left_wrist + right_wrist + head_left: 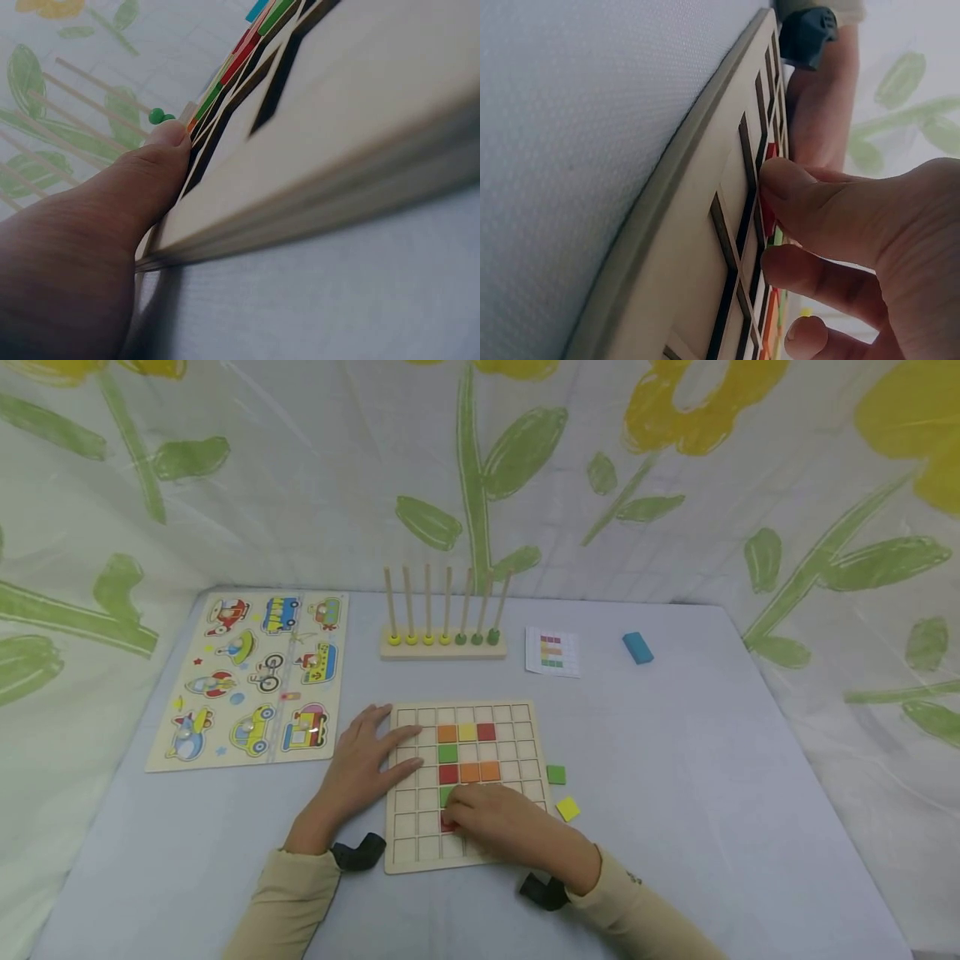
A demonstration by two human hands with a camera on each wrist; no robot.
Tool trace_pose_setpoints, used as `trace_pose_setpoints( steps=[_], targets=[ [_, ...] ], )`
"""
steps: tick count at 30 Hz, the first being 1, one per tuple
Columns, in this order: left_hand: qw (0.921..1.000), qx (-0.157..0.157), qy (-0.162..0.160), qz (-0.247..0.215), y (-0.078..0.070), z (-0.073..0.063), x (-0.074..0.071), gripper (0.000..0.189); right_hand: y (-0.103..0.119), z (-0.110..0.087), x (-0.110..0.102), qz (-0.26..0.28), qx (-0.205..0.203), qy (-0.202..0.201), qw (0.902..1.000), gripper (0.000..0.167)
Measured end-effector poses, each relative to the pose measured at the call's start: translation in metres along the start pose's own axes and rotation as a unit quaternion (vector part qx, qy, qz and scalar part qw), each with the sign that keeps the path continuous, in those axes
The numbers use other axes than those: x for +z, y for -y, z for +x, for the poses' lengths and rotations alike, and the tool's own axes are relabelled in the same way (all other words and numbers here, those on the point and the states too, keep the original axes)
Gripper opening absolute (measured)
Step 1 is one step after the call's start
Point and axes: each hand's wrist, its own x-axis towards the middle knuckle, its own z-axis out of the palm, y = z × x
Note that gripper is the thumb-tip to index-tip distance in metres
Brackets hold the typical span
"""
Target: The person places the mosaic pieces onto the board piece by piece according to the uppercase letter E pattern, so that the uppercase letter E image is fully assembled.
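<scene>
A wooden grid board [405,850] lies on the table, with orange, yellow, red and green square tiles in several of its cells. My left hand [363,762] rests with spread fingers on the board's left edge; its thumb [161,161] lies along the rim in the left wrist view. Over the board's lower middle, my right hand [504,823] pinches a red tile [447,822] at a cell below a green tile [446,795]. In the right wrist view the thumb touches this red tile [768,214], and the other fingers partly hide it.
Right of the board lie a loose green tile [556,774] and a yellow tile [567,809]. Behind stand a peg stand [442,652] with beads, a pattern card [532,652] and a blue block [637,647]. A picture puzzle board [168,752] lies at the left.
</scene>
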Motion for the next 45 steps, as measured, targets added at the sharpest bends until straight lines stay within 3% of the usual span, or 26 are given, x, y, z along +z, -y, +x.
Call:
trace_pose_setpoints(
  steps=[9, 14, 19, 25, 31, 45],
  targets=[
    [1.0, 0.002, -0.002, -0.001, -0.002, -0.001, -0.001, 0.054, -0.009, -0.007, -0.009, -0.011, 0.032, 0.007, 0.9994, 0.013],
    [1.0, 0.003, -0.007, -0.002, -0.003, 0.0, -0.002, 0.053, -0.033, -0.03, -0.021, -0.012, 0.103, -0.012, 0.9945, 0.014],
    [1.0, 0.0, -0.002, -0.004, -0.004, -0.001, -0.004, 0.053, -0.058, -0.061, -0.029, 0.002, 0.189, -0.032, 0.9815, 0.017],
    [1.0, -0.001, -0.002, -0.002, -0.003, -0.001, -0.004, 0.054, -0.073, -0.089, -0.03, 0.012, 0.263, 0.011, 0.9648, 0.022],
    [1.0, -0.001, 0.001, -0.002, -0.003, -0.001, -0.003, 0.053, -0.076, -0.099, -0.025, 0.043, 0.28, 0.021, 0.9589, 0.024],
    [1.0, 0.002, 0.0, 0.003, -0.002, -0.001, -0.001, 0.055, -0.076, -0.096, -0.018, 0.057, 0.289, 0.014, 0.9555, 0.026]
  ],
)
